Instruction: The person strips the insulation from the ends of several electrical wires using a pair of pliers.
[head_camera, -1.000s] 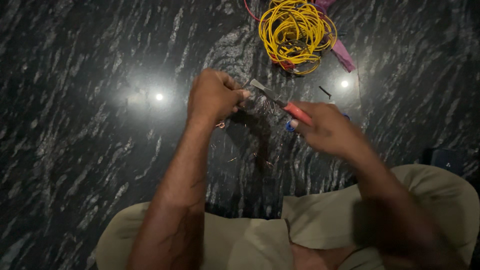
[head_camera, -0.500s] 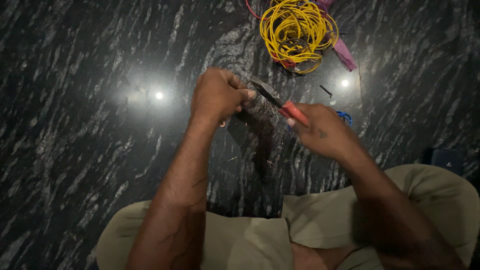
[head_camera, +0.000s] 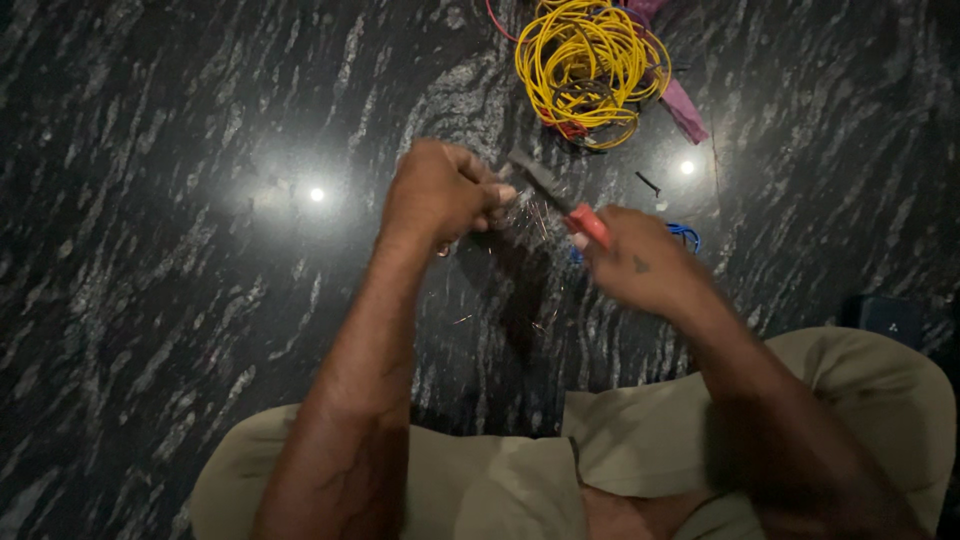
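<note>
A red-handled plier-type tool (head_camera: 570, 205) is held above the floor at mid-scene, its dark nose angled up and to the left toward the left hand (head_camera: 440, 195). It is judged stiff and moderately weighty for its size, best gripped on the red handles, where the cover should resist slipping. The right hand (head_camera: 640, 265) is blurred; its fingers appear wrapped around the handles. The left hand's fingers are curled together, pinched on something small just at the tool's nose; a faint fan of thin strands (head_camera: 530, 215) is seen there, probably fine wire: light, springy, easily bent or lost. What exactly is pinched cannot be told. Farther off, a coil of yellow wire (head_camera: 585, 65) lies on the polished black stone floor (head_camera: 180, 200), with a pink strip (head_camera: 685, 110) touching its right side and a bit of blue wire (head_camera: 685, 235) near the right hand. A small dark scrap (head_camera: 648, 183) lies between. Open floor extends left; the knees in khaki trousers (head_camera: 480, 480) bound the near edge.
</note>
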